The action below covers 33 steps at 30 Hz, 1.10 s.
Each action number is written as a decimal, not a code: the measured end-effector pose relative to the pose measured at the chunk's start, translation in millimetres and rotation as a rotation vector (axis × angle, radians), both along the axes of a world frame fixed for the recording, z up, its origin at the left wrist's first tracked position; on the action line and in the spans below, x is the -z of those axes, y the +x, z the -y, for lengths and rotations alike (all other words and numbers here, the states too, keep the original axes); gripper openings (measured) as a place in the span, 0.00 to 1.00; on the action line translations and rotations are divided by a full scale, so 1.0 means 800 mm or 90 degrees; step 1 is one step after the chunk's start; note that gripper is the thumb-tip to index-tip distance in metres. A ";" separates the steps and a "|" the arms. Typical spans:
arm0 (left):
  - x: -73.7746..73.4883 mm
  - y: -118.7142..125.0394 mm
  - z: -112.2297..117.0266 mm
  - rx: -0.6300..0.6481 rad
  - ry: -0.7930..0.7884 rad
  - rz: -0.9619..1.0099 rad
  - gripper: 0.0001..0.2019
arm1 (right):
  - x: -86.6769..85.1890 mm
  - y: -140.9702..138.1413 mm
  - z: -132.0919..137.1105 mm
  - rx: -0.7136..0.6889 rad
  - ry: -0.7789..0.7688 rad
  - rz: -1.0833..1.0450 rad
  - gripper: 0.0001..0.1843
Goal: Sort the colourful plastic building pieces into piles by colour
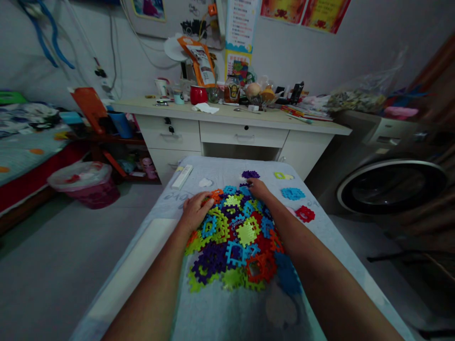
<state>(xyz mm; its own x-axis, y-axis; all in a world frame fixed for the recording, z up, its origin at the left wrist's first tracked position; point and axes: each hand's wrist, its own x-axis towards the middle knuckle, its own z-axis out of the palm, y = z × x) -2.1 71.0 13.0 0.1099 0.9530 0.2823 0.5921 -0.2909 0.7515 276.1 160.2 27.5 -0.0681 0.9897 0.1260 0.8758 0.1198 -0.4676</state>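
A heap of notched plastic building tiles [245,232] in green, blue, purple, red and orange lies on the cloth-covered table. At the heap's left edge rests my left hand [197,209], thumb and fingers apart, touching the outer tiles and holding none. My right hand [259,188] reaches to the far edge, its fingers closed on a purple tile that they partly hide. Just beyond it lies a separate purple tile [250,174]. Off to the right are loose blue tiles [293,193], a red tile [304,214] and a green tile [279,175].
A white box-like strip [182,177] lies at the table's far left. Behind stands a white desk [245,130] crowded with jars, cups and papers. A washing machine [384,161] is at the right, a pink bin [85,184] and a bed [28,137] at the left.
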 end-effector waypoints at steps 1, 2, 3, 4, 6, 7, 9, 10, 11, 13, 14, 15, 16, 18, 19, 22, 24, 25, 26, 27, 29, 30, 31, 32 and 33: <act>-0.001 0.000 0.000 -0.001 -0.002 -0.002 0.20 | 0.003 0.001 -0.001 -0.003 -0.002 0.001 0.20; -0.001 0.000 0.000 -0.002 -0.005 -0.005 0.19 | 0.004 0.002 -0.002 -0.005 -0.007 -0.003 0.18; -0.002 0.000 0.001 -0.003 -0.008 -0.008 0.19 | 0.003 0.003 -0.003 -0.007 -0.014 -0.011 0.16; -0.002 0.000 0.001 -0.003 -0.010 -0.011 0.19 | 0.002 0.006 -0.003 -0.009 -0.020 -0.020 0.14; -0.003 -0.001 0.001 -0.004 -0.012 -0.017 0.20 | -0.003 0.011 -0.002 -0.001 -0.033 -0.059 0.10; -0.003 -0.001 0.001 -0.005 -0.012 -0.018 0.20 | -0.005 0.014 0.000 0.010 -0.043 -0.098 0.10; -0.002 0.000 0.002 -0.008 -0.012 -0.020 0.20 | -0.011 0.019 0.003 0.042 -0.066 -0.214 0.09; -0.002 0.000 0.002 -0.008 -0.012 -0.021 0.20 | -0.013 0.021 0.003 0.063 -0.080 -0.291 0.09; -0.002 0.000 0.002 -0.009 -0.011 -0.022 0.20 | -0.016 0.021 0.004 0.089 -0.092 -0.374 0.09; -0.002 0.000 0.002 -0.008 -0.011 -0.025 0.20 | -0.019 0.019 0.001 0.150 -0.100 -0.509 0.10; -0.002 -0.001 0.001 -0.008 -0.012 -0.026 0.20 | -0.021 0.016 -0.001 0.178 -0.097 -0.556 0.11; -0.002 -0.001 0.001 -0.007 -0.014 -0.029 0.21 | -0.021 0.012 -0.005 0.201 -0.093 -0.586 0.12; -0.003 -0.001 0.001 -0.006 -0.018 -0.032 0.21 | -0.022 0.007 -0.010 0.218 -0.088 -0.602 0.13; -0.003 -0.001 0.002 -0.006 -0.027 -0.040 0.21 | -0.021 -0.003 -0.021 0.235 -0.081 -0.611 0.14; -0.003 -0.001 0.002 -0.008 -0.031 -0.044 0.22 | -0.020 -0.009 -0.027 0.243 -0.079 -0.616 0.14; -0.001 -0.001 0.002 -0.016 -0.031 -0.056 0.21 | -0.015 -0.025 -0.045 0.262 -0.081 -0.624 0.13; 0.000 -0.001 0.002 -0.016 -0.025 -0.058 0.21 | -0.011 -0.033 -0.054 0.269 -0.083 -0.627 0.12; 0.000 -0.001 0.002 -0.014 -0.022 -0.057 0.21 | -0.010 -0.036 -0.057 0.271 -0.082 -0.629 0.12; 0.000 -0.001 0.002 -0.011 -0.021 -0.057 0.20 | -0.009 -0.038 -0.059 0.269 -0.081 -0.632 0.13; 0.000 -0.001 0.002 -0.010 -0.020 -0.057 0.20 | -0.008 -0.039 -0.060 0.266 -0.078 -0.634 0.15; 0.000 -0.002 0.002 -0.006 -0.021 -0.061 0.20 | -0.007 -0.038 -0.058 0.256 -0.071 -0.635 0.17; 0.000 -0.002 0.001 -0.006 -0.021 -0.063 0.20 | -0.007 -0.035 -0.056 0.249 -0.067 -0.633 0.17; 0.000 -0.002 0.001 -0.006 -0.021 -0.064 0.20 | -0.008 -0.032 -0.052 0.242 -0.062 -0.629 0.17; 0.001 -0.002 0.001 -0.006 -0.021 -0.065 0.20 | -0.009 -0.027 -0.047 0.236 -0.056 -0.623 0.17; 0.001 -0.003 0.001 -0.005 -0.020 -0.067 0.20 | -0.011 -0.021 -0.041 0.231 -0.049 -0.617 0.16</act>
<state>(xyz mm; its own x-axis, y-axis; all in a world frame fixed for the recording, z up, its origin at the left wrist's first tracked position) -4.2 70.2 12.4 0.1297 0.9621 0.2397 0.6701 -0.2633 0.6941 259.2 192.9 36.1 0.3327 0.9381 -0.0962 0.0970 -0.1355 -0.9860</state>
